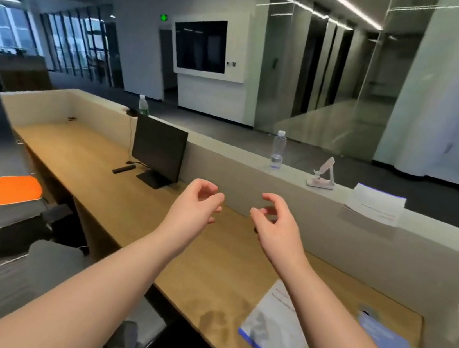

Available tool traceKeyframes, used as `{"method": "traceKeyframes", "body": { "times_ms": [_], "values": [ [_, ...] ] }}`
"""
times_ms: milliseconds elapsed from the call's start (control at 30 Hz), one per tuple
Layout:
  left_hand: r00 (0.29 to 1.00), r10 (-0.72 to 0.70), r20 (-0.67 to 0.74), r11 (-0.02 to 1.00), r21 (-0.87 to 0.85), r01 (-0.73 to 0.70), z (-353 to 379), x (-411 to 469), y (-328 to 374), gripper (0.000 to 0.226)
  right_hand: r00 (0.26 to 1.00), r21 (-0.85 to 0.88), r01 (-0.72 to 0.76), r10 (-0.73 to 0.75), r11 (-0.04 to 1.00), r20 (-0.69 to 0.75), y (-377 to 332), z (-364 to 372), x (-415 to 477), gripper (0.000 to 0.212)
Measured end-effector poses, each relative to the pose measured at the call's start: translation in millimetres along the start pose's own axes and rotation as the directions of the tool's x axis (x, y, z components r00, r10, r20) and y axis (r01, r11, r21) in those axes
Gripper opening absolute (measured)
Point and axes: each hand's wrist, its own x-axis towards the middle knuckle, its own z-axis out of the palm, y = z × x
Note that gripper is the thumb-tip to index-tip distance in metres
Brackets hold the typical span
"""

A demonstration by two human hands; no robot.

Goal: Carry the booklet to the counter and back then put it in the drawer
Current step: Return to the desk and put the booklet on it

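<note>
A white booklet (271, 327) with a blue bottom edge lies flat on the wooden desk (134, 213), partly under my right forearm. My left hand (199, 203) and my right hand (277, 224) hover side by side above the desk, well beyond the booklet. Both hold nothing, with the fingers loosely curled and apart. A raised grey counter (254, 153) runs along the far side of the desk. A second booklet stack (374, 204) stands on that counter at the right. No drawer can be made out.
A dark monitor (159, 149) and a black remote (123, 170) are on the desk at left. Two water bottles (278, 149) and a pink phone stand (322, 173) are on the counter. A blue sheet (387, 343) lies at the desk's right end. An orange-seated chair (4, 195) is at left.
</note>
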Motion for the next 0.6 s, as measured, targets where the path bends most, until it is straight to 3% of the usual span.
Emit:
{"method": "traceKeyframes", "body": {
  "times_ms": [333,600],
  "values": [
    [0.911,0.060,0.408,0.990,-0.139,-0.003,42.4,37.3,-29.0,0.014,0.906,-0.076,-0.199,0.154,0.977,-0.395,20.5,-15.9,-33.8,0.040],
    [0.833,0.006,0.553,0.989,-0.129,0.079,67.6,39.2,-81.8,0.009,0.815,-0.062,-0.342,0.263,0.938,-0.516,59.3,2.4,-66.1,0.040]
  ]
}}
